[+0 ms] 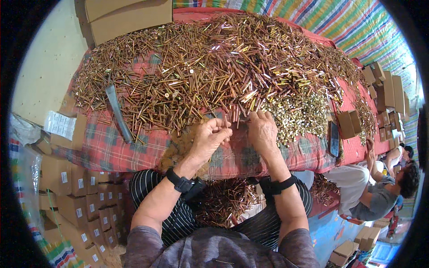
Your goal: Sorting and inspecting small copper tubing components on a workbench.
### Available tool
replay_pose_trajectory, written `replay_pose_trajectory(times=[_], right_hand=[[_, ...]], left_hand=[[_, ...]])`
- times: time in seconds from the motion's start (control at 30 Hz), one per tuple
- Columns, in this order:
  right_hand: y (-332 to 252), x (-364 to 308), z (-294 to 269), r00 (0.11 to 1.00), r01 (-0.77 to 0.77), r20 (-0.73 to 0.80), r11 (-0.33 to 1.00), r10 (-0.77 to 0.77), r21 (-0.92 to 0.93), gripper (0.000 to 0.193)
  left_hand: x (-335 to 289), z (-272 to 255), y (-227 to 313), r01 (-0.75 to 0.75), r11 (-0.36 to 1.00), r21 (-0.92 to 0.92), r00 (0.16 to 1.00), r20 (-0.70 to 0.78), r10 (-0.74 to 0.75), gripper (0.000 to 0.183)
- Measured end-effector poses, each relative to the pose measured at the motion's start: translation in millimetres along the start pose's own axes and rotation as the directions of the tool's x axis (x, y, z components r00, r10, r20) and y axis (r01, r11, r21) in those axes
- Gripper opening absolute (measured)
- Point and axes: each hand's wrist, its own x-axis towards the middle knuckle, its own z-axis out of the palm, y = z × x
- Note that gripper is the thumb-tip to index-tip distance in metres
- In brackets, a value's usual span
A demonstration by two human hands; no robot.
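Observation:
My left hand (209, 137) is over the near edge of the table, thumb and fingers pinched together around a slim metal rod (226, 119). Close on its right, my right hand (262, 131) has its fingers curled and closed; what they hold is hidden. A wide heap of copper- and gold-coloured metal rods (196, 67) lies just beyond both hands. Beside my right hand spreads a pile of small brass-coloured nuts (297, 114). A red plaid cloth (147, 149) lies under everything.
A curved metal strip (118, 114) lies among the rods at left. At right are a dark phone (333, 138) and a small open carton (348, 124). Stacked cardboard boxes (73, 210) stand low at left. More rods (221, 201) lie between my knees. Another person (377, 196) sits at right.

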Motion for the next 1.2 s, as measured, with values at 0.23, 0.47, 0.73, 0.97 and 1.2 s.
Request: replay_pose_trajectory(times=[0.23,0.47,0.73,0.97,1.2], right_hand=[[-14,-16,-15,0.889,-0.352,0.168,0.403,0.425,0.845,0.023],[-33,-26,-28,0.807,-0.332,0.414,-0.258,0.42,0.907,0.031],[-34,-34,-15,0.854,-0.239,0.389,-0.405,0.344,0.883,0.025],[-34,-36,-12,0.804,-0.256,0.452,-0.462,0.385,0.849,0.018],[-38,-36,-17,0.801,-0.212,0.44,-0.494,0.405,0.843,0.016]], left_hand=[[3,1,-6,0.055,0.937,-0.346,0.996,-0.042,-0.074,0.011],[-2,3,-2,0.086,0.87,-0.485,0.994,-0.018,-0.108,0.017],[-3,5,-5,0.074,0.872,-0.483,0.997,0.007,-0.081,0.017],[-7,9,-5,0.071,0.856,-0.513,0.997,0.007,-0.079,0.012],[-8,10,-5,0.06,0.824,-0.563,0.998,0.031,-0.052,0.008]])
